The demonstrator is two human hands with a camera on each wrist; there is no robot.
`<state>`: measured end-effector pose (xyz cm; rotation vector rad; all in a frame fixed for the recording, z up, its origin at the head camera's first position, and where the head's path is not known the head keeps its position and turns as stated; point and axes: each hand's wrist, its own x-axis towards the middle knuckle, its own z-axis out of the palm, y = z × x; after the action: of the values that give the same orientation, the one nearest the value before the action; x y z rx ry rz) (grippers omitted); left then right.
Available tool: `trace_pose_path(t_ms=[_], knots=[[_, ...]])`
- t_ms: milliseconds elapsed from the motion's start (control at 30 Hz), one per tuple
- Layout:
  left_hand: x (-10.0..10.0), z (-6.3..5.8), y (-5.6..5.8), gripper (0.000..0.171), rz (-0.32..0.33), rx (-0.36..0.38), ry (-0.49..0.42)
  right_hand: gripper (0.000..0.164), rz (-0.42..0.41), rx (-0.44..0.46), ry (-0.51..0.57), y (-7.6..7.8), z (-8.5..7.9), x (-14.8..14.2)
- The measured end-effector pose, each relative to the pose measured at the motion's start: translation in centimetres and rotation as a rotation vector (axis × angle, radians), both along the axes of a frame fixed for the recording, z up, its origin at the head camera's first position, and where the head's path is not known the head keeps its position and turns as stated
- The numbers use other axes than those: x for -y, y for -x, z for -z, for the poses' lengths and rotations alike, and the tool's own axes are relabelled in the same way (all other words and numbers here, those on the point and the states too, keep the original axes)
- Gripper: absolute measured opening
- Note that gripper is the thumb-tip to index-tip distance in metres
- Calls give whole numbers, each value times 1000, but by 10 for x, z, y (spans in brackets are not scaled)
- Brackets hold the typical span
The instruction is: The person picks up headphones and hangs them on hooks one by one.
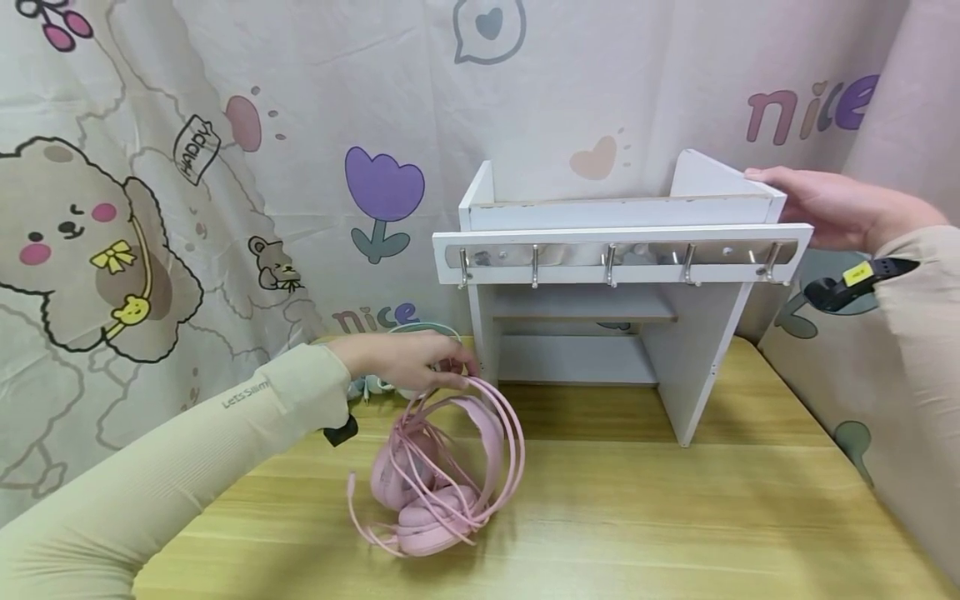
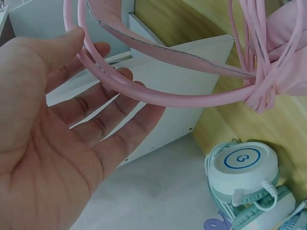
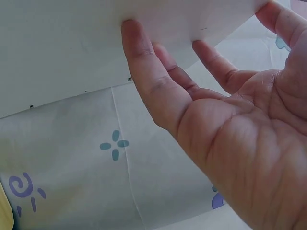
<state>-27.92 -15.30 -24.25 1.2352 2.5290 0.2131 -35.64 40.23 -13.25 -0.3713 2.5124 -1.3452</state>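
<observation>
My left hand [image 1: 423, 360] pinches the headband of a pair of pink headphones [image 1: 491, 442], thumb on one side and fingers on the other. Its cable is bundled around the band, and the ear cups hang low over the table. In the left wrist view, the pink headband [image 2: 192, 99] runs across the fingertips of the left hand [image 2: 62, 124]. At the upper right side of a small white shelf [image 1: 615, 215] is my right hand [image 1: 840, 204]. The right wrist view has that hand's fingertips [image 3: 136, 33] against the white panel [image 3: 62, 52], fingers mostly straight.
Along the shelf's front runs a rail with several metal hooks [image 1: 611, 265]. White and green headphones [image 2: 243, 163] lie behind the left hand, beside the shelf. The wood-grain table [image 1: 637, 517] extends forward; a printed curtain [image 1: 300, 75] hangs behind and at both sides.
</observation>
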Motion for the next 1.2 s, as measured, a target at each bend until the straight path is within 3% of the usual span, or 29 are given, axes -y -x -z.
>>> trace_pose_path(t_ms=[300, 833, 1200], knots=[[-3, -3, -3, 21, 13, -35, -36, 31, 37, -15, 27, -3, 4, 1], [-9, -6, -11, 9, 34, -97, -111, 34, 31, -7, 54, -4, 5, 6], [-24, -6, -23, 9, 88, -166, -263, 34, 39, 0, 61, -7, 5, 8]])
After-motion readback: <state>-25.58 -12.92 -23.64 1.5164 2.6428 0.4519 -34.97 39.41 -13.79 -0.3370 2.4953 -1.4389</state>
